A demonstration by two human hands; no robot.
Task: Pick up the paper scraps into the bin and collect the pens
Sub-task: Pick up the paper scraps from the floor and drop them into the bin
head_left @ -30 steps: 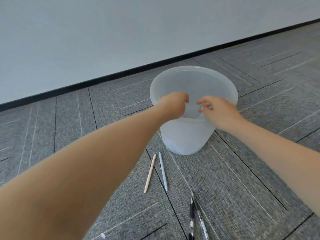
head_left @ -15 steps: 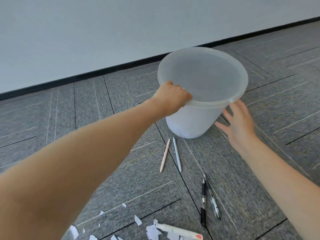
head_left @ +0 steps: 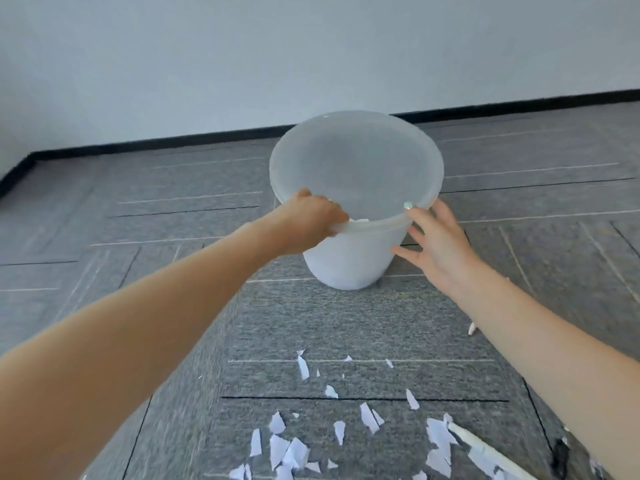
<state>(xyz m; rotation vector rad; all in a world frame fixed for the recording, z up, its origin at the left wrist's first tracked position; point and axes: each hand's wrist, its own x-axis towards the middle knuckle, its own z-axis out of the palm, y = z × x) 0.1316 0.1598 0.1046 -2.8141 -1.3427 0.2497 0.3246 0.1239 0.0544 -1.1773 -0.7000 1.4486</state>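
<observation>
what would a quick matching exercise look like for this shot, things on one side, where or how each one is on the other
Things:
1. translucent white plastic bin
2. left hand
3. right hand
4. torn white paper scraps

States or places:
A. fingers spread, against the bin's right side
B. scattered on the grey carpet in front of the bin
C. gripping the bin's near rim
D. standing on the grey carpet near the wall

Pairs: 1-D, 2-C, 3-A, 4-B
</observation>
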